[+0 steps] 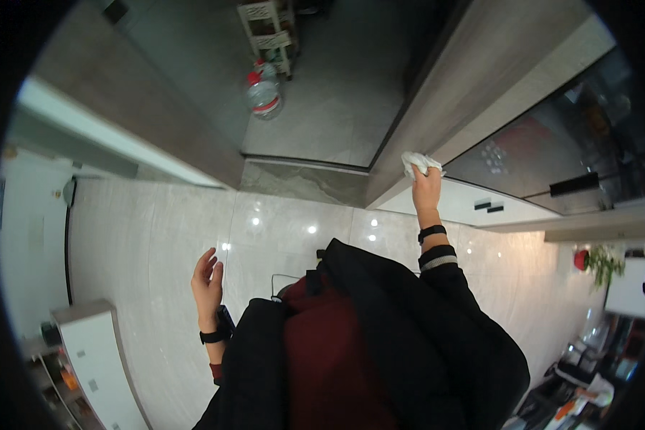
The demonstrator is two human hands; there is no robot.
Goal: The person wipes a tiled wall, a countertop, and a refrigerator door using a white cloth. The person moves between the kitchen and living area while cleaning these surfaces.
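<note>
My right hand [427, 188] grips a crumpled white cloth or tissue [420, 160] and presses it against the grey-brown door frame [403, 161], near the corner of a dark glass-fronted cabinet [543, 134]. Part of the cloth is covered by my fingers. Out to the left, my left hand [207, 282] hangs in the air over the tiled floor, fingers loosely curled and apart, holding nothing. Both wrists carry black bands. Ahead of me lies a doorway with a marbled stone threshold [301, 181].
Beyond the doorway stand large clear plastic bottles [265, 101] with red caps beside a white shelf rack [269, 40]. White drawers [462, 204] with black handles sit below the glass cabinet. At lower left is a white cabinet [94, 360]; a potted plant [602, 266] is far right.
</note>
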